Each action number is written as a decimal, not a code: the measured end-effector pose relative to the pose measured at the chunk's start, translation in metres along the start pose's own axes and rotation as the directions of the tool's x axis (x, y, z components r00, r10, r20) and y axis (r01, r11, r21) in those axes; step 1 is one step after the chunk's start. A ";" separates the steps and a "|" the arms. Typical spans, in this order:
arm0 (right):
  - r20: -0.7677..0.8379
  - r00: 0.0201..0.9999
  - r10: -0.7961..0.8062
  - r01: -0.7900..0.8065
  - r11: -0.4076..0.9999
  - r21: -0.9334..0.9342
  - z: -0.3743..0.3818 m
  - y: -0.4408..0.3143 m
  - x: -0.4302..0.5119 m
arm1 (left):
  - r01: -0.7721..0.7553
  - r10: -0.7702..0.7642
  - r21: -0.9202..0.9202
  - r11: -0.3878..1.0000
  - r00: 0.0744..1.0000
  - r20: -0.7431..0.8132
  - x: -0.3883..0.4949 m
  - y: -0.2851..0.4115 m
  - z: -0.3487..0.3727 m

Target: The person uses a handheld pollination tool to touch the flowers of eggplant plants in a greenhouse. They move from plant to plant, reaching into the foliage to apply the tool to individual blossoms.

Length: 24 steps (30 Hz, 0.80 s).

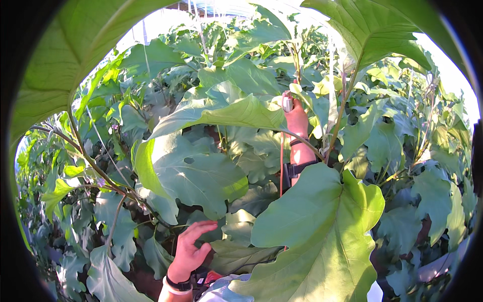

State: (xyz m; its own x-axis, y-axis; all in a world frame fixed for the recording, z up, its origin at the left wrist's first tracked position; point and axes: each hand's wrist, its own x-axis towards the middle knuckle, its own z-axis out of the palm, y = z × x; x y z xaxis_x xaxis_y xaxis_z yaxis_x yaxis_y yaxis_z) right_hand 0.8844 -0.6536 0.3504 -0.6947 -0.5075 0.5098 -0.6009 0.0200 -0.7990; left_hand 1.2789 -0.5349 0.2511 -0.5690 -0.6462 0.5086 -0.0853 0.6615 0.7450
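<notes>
My left hand [191, 244], at the bottom centre, has its fingers apart from the thumb and nothing between them. It is close to broad eggplant leaves [200, 177] and a branching stem [102, 173]. Farther out, my right hand [296, 115] is raised among the foliage, beside an upright plant stem [298, 64]. A small silver-grey object [288, 104] is at its fingers; I cannot tell whether it is gripped or worn. Leaves partly cover those fingers, and a large leaf [320, 234] hides the lower part of the right arm.
Dense eggplant plants with some small purple flowers stand all around. Large leaves [49, 68] hang close overhead at left and right. A thin reddish cord [282, 162] runs vertically beside the right forearm. White support strings [331, 83] hang among the plants. Dark straps [300, 168] circle the right arm.
</notes>
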 end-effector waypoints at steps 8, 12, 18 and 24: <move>-0.012 0.999 -0.033 0.032 0.999 -0.005 0.006 0.003 0.010 | 0.015 -0.013 -0.013 1.000 0.996 0.088 -0.010 -0.012 -0.035; 0.008 0.998 -0.069 0.069 0.996 0.058 0.012 0.026 0.023 | 0.053 -0.050 -0.039 0.998 0.996 0.070 -0.015 -0.017 -0.046; 0.226 0.974 -0.020 -0.220 0.161 0.962 0.024 0.055 0.005 | 0.062 -0.061 -0.011 0.998 0.993 0.100 -0.020 -0.022 -0.060; -0.218 0.974 -0.064 0.185 0.779 0.599 0.039 0.055 -0.136 | 0.019 -0.018 -0.003 1.000 0.991 0.134 -0.029 -0.027 -0.071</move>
State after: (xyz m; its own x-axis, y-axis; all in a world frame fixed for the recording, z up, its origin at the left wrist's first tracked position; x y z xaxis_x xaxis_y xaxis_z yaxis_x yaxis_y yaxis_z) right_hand 0.9614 -0.6173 0.2243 -0.7245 -0.3074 0.6169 -0.3601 -0.5943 -0.7191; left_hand 1.3559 -0.5607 0.2469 -0.6716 -0.6015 0.4327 -0.0933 0.6480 0.7559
